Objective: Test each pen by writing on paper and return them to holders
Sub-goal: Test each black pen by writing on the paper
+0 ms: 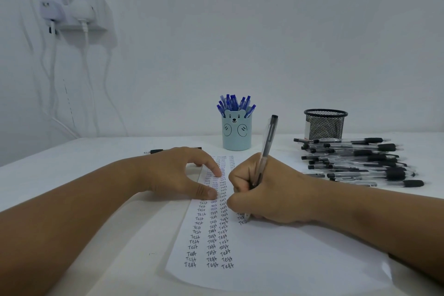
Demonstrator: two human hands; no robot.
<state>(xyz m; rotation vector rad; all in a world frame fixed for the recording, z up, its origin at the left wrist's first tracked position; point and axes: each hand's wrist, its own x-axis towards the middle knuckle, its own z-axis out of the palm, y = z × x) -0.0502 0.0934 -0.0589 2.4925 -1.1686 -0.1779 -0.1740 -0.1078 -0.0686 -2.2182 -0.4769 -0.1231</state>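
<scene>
Here I see the right hand (266,190) gripping a black pen (265,158), tip down on the paper (276,257) beside 3 columns of "Test". The left hand (180,170) lies open, fingertips pressing the sheet's left edge. The mesh holder (325,125) stands behind loose black pens (360,161).

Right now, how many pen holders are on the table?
2: the blue bear cup full of blue pens stands behind the paper, and the black mesh holder stands at back right.
</scene>
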